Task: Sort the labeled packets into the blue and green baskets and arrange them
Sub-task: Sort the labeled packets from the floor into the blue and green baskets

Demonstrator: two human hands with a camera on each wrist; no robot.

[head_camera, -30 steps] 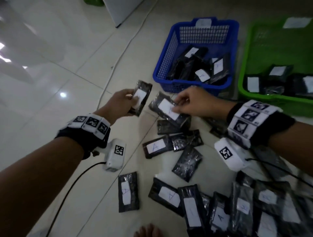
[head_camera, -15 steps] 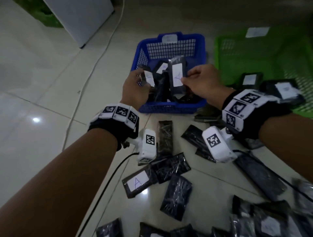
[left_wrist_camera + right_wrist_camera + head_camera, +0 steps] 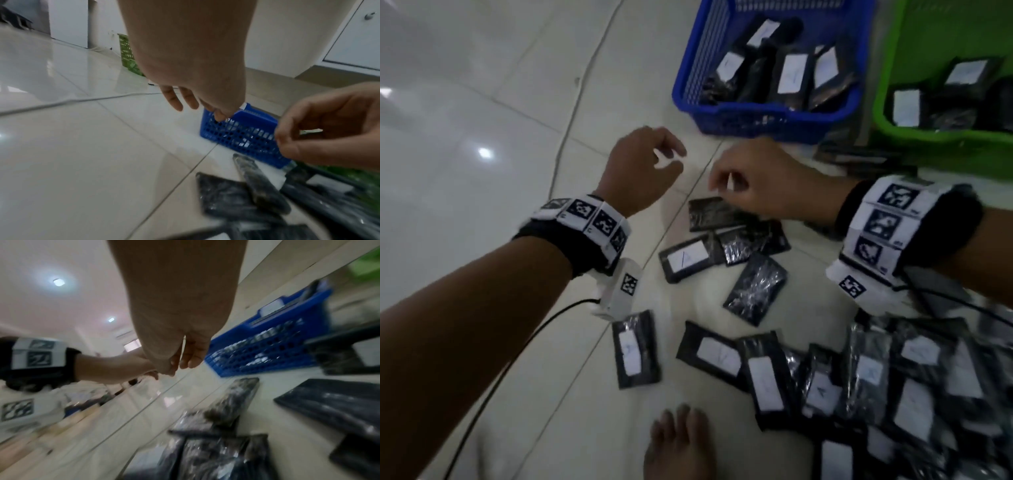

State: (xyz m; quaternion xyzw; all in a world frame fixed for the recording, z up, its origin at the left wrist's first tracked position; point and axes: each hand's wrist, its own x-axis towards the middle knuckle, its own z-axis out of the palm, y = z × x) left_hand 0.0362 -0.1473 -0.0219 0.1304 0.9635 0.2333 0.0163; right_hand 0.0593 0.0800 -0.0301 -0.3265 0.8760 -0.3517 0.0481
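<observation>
The blue basket [image 3: 767, 120] holds several black packets with white labels [image 3: 791, 73], and the green basket [image 3: 928, 137] beside it holds a few more. My left hand [image 3: 674, 159] hovers empty over bare floor in front of the blue basket, fingers loosely curled. My right hand [image 3: 722, 181] hangs just above a face-down black packet [image 3: 709, 214], fingers curled and holding nothing. The wrist views show the same empty hands [image 3: 179, 99] [image 3: 183, 360] near the blue basket [image 3: 242, 138] [image 3: 267, 345]. A packet labelled A [image 3: 688, 258] lies nearby.
Many black packets lie in a heap on the tiled floor at the lower right [image 3: 893, 377]. A bare foot [image 3: 678, 445] is at the bottom edge. A white cable [image 3: 571, 113] crosses the floor on the left, and another green basket [image 3: 127, 53] stands far back.
Half a second ago each hand held a labelled packet over the blue basket. Both packets are released, and both hands have drawn back, empty, toward the floor packets.
</observation>
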